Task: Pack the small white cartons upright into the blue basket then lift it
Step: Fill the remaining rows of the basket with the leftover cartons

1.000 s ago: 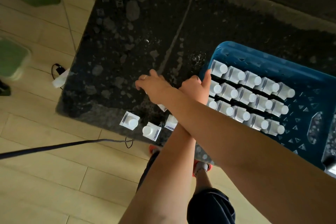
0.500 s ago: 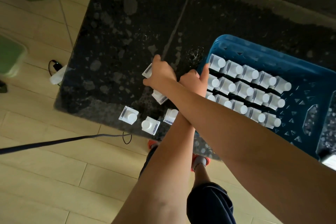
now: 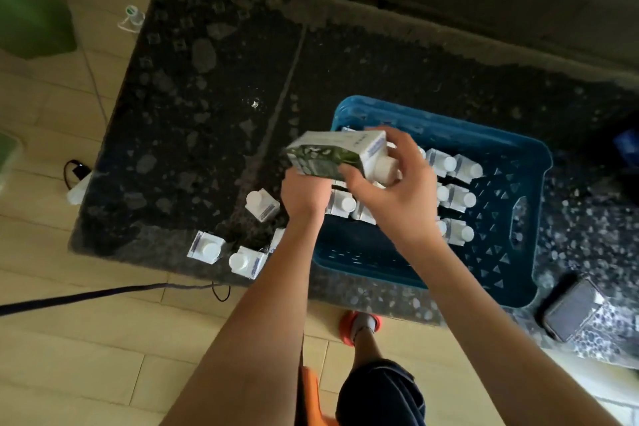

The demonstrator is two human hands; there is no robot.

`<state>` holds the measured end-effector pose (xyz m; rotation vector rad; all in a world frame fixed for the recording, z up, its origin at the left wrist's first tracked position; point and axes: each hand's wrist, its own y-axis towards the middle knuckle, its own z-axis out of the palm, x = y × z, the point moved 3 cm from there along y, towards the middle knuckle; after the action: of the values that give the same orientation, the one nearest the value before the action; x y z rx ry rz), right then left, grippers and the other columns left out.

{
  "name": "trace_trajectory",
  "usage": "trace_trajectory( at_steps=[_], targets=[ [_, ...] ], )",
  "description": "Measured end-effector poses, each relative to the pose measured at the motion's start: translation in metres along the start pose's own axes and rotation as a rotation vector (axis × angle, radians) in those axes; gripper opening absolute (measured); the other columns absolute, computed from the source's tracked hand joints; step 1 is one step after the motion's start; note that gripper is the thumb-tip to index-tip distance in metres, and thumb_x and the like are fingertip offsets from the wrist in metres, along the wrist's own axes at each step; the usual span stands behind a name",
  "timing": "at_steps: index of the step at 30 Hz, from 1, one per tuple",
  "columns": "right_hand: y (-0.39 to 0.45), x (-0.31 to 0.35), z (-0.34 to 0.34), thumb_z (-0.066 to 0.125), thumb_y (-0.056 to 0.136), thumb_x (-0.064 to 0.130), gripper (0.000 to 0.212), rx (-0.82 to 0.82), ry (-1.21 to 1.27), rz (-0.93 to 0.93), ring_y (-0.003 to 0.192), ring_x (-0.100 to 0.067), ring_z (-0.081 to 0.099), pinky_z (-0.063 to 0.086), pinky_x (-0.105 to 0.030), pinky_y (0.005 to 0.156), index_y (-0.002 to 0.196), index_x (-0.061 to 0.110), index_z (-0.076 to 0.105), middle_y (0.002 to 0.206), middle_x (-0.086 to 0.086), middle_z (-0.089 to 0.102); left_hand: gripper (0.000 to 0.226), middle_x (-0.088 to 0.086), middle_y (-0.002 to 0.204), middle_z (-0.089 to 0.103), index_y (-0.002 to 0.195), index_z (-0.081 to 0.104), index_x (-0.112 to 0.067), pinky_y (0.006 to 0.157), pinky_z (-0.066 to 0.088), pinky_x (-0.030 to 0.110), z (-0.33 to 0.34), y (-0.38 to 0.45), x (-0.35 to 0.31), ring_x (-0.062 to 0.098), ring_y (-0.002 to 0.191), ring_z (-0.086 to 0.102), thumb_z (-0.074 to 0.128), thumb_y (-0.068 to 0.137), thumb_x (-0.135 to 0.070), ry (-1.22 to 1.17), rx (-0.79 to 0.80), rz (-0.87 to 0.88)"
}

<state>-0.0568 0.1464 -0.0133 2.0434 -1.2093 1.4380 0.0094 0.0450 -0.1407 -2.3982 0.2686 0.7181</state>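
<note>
Head view: both hands [image 3: 359,183], crossed over the surface a second ago, now grip one carton [image 3: 337,156] tilted above the blue basket [image 3: 518,273], ready to stand it upright inside

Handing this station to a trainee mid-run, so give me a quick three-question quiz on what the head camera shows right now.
1. True or false: every carton is already in the blue basket.
2. The held carton is: A) upright in the basket; B) tipped on its side above the basket, gripped by the left hand and right hand; C) lying on the floor.
3. Fill in: the loose cartons on the table stand to the basket's ___ in the picture.
Key: 1 false; 2 B; 3 left.
</note>
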Motion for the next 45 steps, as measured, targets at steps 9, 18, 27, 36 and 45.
trace_trajectory(
  at_steps=[9, 18, 27, 36, 45],
  targets=[
    [-0.047, -0.084, -0.078, 0.084, 0.067, 0.034, 0.057, 0.225, -0.283, 0.280, 0.087, -0.006, 0.064, 0.057, -0.022, 0.068, 0.115, 0.036, 0.055, 0.100, 0.016, 0.064, 0.064, 0.001, 0.053, 0.048, 0.056, 0.043, -0.011, 0.046, 0.027, 0.030, 0.001, 0.001, -0.007, 0.016, 0.051, 0.047, 0.030, 0.096, -0.058, -0.017, -0.093, 0.123],
    [-0.035, -0.069, -0.043, 0.077, 0.069, 0.052, 0.065, 0.535, -0.536, 0.142, 0.077, -0.016, 0.061, 0.055, -0.033, 0.067, 0.123, 0.035, 0.045, 0.095, 0.004, 0.066, 0.062, -0.001, 0.052, 0.044, 0.055, 0.040, -0.012, 0.046, 0.024, 0.029, 0.003, 0.001, -0.006, 0.011, 0.049, 0.041, 0.032, 0.096, -0.057, -0.008, -0.092, 0.108],
    [-0.037, -0.094, -0.006, 0.076, 0.077, 0.037, 0.065, 0.703, -0.463, 0.180, 0.081, -0.018, 0.056, 0.048, -0.031, 0.071, 0.131, 0.031, 0.042, 0.109, -0.003, 0.063, 0.060, -0.003, 0.048, 0.038, 0.051, 0.031, -0.017, 0.044, 0.024, 0.031, 0.003, 0.002, -0.006, 0.013, 0.045, 0.036, 0.035, 0.096, -0.056, -0.039, -0.111, 0.102],
    [-0.029, -0.117, 0.047, 0.072, 0.082, 0.021, 0.064, 0.656, -0.363, 0.165, 0.113, -0.025, 0.053, 0.046, -0.036, 0.094, 0.140, 0.022, 0.042, 0.139, -0.001, 0.043, 0.059, -0.002, 0.051, 0.043, 0.053, 0.037, -0.016, 0.044, 0.027, 0.027, 0.003, 0.003, -0.005, 0.011, 0.047, 0.040, 0.036, 0.096, -0.056, -0.043, -0.119, 0.102],
    [-0.028, -0.126, 0.052, 0.062, 0.088, 0.008, 0.038, 0.584, -0.460, 0.214, 0.093, -0.030, 0.060, 0.047, -0.033, 0.084, 0.124, 0.018, 0.056, 0.132, -0.005, 0.046, 0.058, -0.003, 0.052, 0.043, 0.053, 0.035, -0.017, 0.045, 0.028, 0.026, 0.004, 0.003, -0.005, 0.010, 0.048, 0.041, 0.037, 0.095, -0.057, -0.058, -0.111, 0.087]
  ],
)
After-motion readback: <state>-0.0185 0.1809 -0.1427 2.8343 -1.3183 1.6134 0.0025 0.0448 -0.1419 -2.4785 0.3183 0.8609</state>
